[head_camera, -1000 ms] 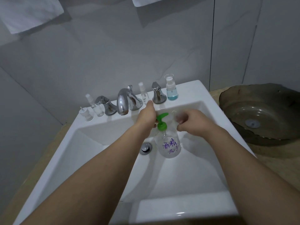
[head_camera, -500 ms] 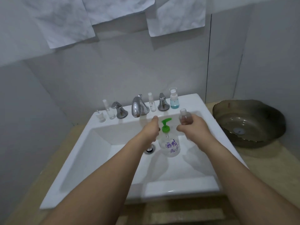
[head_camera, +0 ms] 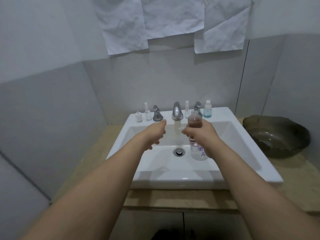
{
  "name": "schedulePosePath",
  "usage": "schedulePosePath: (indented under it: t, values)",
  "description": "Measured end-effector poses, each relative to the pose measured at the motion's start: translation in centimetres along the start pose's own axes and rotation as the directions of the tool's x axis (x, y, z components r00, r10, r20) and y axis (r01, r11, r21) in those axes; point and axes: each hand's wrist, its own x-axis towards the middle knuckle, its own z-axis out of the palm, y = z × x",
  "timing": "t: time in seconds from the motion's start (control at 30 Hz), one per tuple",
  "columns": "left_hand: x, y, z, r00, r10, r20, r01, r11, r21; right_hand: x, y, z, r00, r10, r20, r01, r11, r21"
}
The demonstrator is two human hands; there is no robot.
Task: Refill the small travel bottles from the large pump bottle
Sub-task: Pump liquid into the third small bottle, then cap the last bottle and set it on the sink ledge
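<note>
A: The sink (head_camera: 239, 135) looks like glossy white ceramic, and the faucet (head_camera: 177, 111) is polished shiny metal.

B: Yes. The travel bottle (head_camera: 195, 121) is clear smooth plastic. The papers (head_camera: 173, 19) on the wall are matt and wrinkled. The counter (head_camera: 294, 184) looks like matt beige stone.

left hand (head_camera: 155, 131) bare, no ring or glove | right hand (head_camera: 202, 134) bare, no ring or glove | forearms bare up to the frame's lower edge, no sleeve, watch or band in view | nails too blurred to judge
</note>
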Motion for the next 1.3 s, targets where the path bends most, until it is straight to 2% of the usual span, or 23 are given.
schedulePosePath:
  t: [0.27, 0.5, 0.77, 1.07, 1.2, 1.3]
  values:
    - [-1.8, -4.2, -5.4, 0.998, -0.018, -0.056, 0.018, 1.000, -0.011, -1.5, -0.4, 5.9, 0.996, 0.005, 0.086, -0.008, 0.999, 0.032]
    - [0.3, -6.8, -7.8, 0.996, -0.037, -0.087, 0.036, 0.999, -0.016, 0.4, 0.5, 9.2, 0.988, 0.033, 0.154, -0.046, 0.995, 0.084]
    - [6.7, -9.0, -8.8, 0.972, 0.047, -0.230, -0.070, 0.993, -0.093, 5.7, 3.6, 12.6, 0.980, 0.090, 0.175, -0.102, 0.993, 0.060]
    - [15.2, -9.6, -9.3, 0.901, 0.136, -0.411, -0.084, 0.986, 0.142, 12.4, 7.0, 15.1, 0.986, 0.087, 0.145, -0.099, 0.992, 0.075]
    - [18.5, -9.2, -8.9, 0.886, 0.160, -0.436, -0.056, 0.969, 0.240, 14.7, 9.0, 15.6, 0.987, 0.042, 0.153, -0.047, 0.999, 0.028]
    - [20.2, -8.8, -8.5, 0.869, 0.175, -0.463, -0.050, 0.962, 0.268, 15.8, 10.6, 15.4, 0.985, 0.044, 0.169, -0.056, 0.996, 0.067]
